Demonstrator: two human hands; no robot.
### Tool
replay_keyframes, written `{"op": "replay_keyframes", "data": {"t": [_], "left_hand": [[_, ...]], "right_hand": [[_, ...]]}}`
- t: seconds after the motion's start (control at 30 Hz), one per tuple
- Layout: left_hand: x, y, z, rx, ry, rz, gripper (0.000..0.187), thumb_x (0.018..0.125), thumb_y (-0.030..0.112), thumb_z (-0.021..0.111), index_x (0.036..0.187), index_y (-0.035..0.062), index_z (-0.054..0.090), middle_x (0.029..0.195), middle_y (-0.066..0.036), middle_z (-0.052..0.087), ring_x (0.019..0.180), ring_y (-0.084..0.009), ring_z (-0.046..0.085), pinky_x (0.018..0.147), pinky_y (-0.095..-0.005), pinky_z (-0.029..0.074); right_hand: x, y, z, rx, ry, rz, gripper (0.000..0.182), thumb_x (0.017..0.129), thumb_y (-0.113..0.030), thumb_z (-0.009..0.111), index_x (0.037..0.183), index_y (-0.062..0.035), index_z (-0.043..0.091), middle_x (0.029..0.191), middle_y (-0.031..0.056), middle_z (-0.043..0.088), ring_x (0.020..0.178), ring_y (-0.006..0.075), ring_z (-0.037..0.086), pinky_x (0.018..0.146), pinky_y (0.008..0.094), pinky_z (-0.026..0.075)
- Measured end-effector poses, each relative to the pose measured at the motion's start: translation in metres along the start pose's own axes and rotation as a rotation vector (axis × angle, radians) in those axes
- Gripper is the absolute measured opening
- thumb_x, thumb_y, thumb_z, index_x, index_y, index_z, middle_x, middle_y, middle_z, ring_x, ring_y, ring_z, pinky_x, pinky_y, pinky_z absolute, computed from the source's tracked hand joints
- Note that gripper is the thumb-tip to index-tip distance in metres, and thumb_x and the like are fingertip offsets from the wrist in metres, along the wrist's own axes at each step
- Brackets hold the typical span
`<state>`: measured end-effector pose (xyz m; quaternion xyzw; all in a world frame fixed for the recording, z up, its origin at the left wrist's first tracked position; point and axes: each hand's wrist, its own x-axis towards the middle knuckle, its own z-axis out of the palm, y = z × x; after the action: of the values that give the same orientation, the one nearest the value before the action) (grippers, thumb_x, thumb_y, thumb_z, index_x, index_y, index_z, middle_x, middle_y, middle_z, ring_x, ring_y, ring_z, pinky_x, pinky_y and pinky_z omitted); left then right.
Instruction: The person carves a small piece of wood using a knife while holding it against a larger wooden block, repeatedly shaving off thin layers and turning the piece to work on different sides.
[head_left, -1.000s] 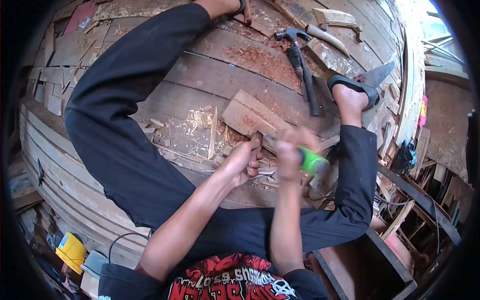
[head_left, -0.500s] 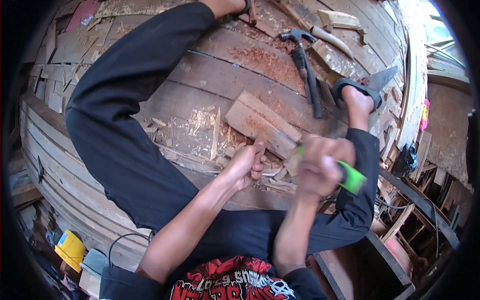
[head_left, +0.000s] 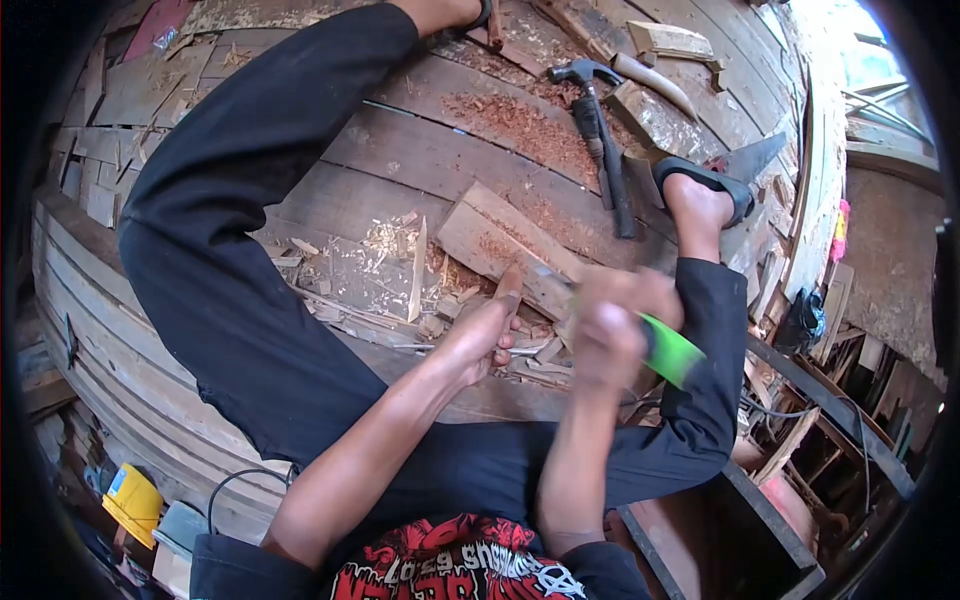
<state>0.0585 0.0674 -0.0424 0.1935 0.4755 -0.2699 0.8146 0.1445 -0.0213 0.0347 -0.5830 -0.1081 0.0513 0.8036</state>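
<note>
A small piece of brown wood [head_left: 510,281] sticks up from my left hand [head_left: 485,335], whose fingers are wrapped round its lower end. My right hand [head_left: 620,325], blurred by motion, is closed round a tool with a bright green handle [head_left: 670,352]. The tool's blade is mostly smeared, pointing left toward the wood piece. Beyond both hands, a flat wooden block [head_left: 480,235] lies tilted on the plank floor [head_left: 420,150], with reddish shavings on it.
A hammer [head_left: 590,80] and a dark-handled tool [head_left: 590,135] lie ahead on the right, near a saw blade [head_left: 755,158]. Pale chips and a pointed sliver [head_left: 418,270] lie left of the block. A yellow container [head_left: 132,503] is at lower left.
The whole view has shifted slightly, moving the scene left. My right hand and the green-handled tool have moved a little left and stay blurred. Both hands keep their holds.
</note>
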Motion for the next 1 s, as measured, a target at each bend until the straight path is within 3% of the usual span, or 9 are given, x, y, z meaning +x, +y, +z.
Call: {"op": "replay_keyframes", "data": {"t": [0.1,0.27,0.4,0.63,0.73,0.8,0.87,0.93,1.0], "left_hand": [[-0.009,0.009,0.004,0.057,0.008,0.007,0.016,0.102,0.024,0.052,0.095,0.0120,0.044,0.079,0.001,0.047,0.051,-0.0039,0.038,0.039,-0.0217,0.027],[-0.004,-0.004,-0.002,-0.018,0.014,-0.013,0.014,0.102,0.024,0.052,0.099,0.0130,0.045,0.081,0.001,0.047,0.052,-0.0037,0.037,0.040,-0.0205,0.027],[-0.007,0.008,0.004,-0.031,-0.021,-0.026,0.011,0.103,0.023,0.050,0.101,0.0136,0.044,0.081,0.002,0.046,0.052,-0.0032,0.036,0.040,-0.0197,0.027],[-0.005,0.008,0.000,-0.106,-0.041,-0.050,0.016,0.104,0.026,0.047,0.099,0.0121,0.041,0.080,0.001,0.047,0.049,-0.0032,0.035,0.037,-0.0200,0.025],[-0.004,0.010,-0.002,-0.161,-0.079,-0.121,0.018,0.104,0.029,0.048,0.100,0.0120,0.041,0.080,0.001,0.047,0.048,-0.0029,0.035,0.037,-0.0201,0.025],[-0.009,0.011,0.001,-0.168,-0.096,-0.088,0.021,0.103,0.032,0.048,0.100,0.0123,0.041,0.077,0.002,0.046,0.046,-0.0019,0.033,0.036,-0.0187,0.024],[0.000,0.012,-0.007,-0.237,-0.094,-0.133,0.021,0.102,0.033,0.048,0.101,0.0127,0.041,0.075,0.003,0.045,0.045,-0.0015,0.032,0.035,-0.0178,0.023],[-0.003,0.012,-0.006,-0.273,-0.068,-0.153,0.022,0.102,0.034,0.048,0.102,0.0130,0.044,0.073,0.005,0.045,0.044,-0.0015,0.032,0.035,-0.0166,0.024],[-0.001,0.011,-0.006,-0.278,-0.135,-0.150,0.023,0.102,0.036,0.046,0.100,0.0133,0.047,0.071,0.005,0.047,0.043,-0.0011,0.033,0.034,-0.0160,0.026]], "right_hand": [[0.000,0.035,-0.005,-0.125,-0.162,0.008,0.033,0.076,-0.008,0.068,0.066,-0.0092,0.037,0.054,-0.0014,0.038,0.049,0.0087,0.034,0.046,0.0271,0.026],[0.011,-0.037,0.016,0.126,-0.099,-0.127,0.033,0.076,-0.007,0.068,0.067,-0.0103,0.037,0.053,-0.0008,0.038,0.043,0.0096,0.034,0.046,0.0263,0.028],[-0.005,0.030,0.001,-0.096,-0.105,0.073,0.033,0.074,0.000,0.065,0.067,-0.0105,0.035,0.057,-0.0005,0.037,0.051,0.0094,0.032,0.047,0.0280,0.026],[0.000,-0.012,0.003,0.138,-0.038,-0.101,0.031,0.076,-0.004,0.065,0.066,-0.0108,0.036,0.056,0.0015,0.044,0.048,0.0085,0.038,0.045,0.0261,0.027],[-0.008,0.032,-0.013,-0.200,-0.142,0.031,0.030,0.078,-0.003,0.064,0.067,-0.0112,0.037,0.057,0.0009,0.046,0.051,0.0078,0.039,0.046,0.0255,0.028],[-0.002,0.016,-0.004,0.056,0.002,0.062,0.029,0.079,-0.004,0.064,0.068,-0.0106,0.038,0.057,-0.0023,0.039,0.050,0.0077,0.036,0.046,0.0257,0.027],[0.010,-0.010,-0.009,0.164,0.002,-0.085,0.029,0.079,-0.004,0.065,0.070,-0.0108,0.038,0.058,-0.0020,0.039,0.050,0.0080,0.036,0.046,0.0262,0.027],[0.015,-0.030,0.000,0.197,0.005,-0.158,0.029,0.080,-0.004,0.065,0.072,-0.0114,0.039,0.058,-0.0009,0.042,0.049,0.0082,0.035,0.048,0.0268,0.028],[-0.007,0.016,-0.006,0.052,0.011,-0.024,0.030,0.079,-0.002,0.065,0.070,-0.0104,0.038,0.056,-0.0017,0.038,0.047,0.0096,0.034,0.050,0.0261,0.030]]}}
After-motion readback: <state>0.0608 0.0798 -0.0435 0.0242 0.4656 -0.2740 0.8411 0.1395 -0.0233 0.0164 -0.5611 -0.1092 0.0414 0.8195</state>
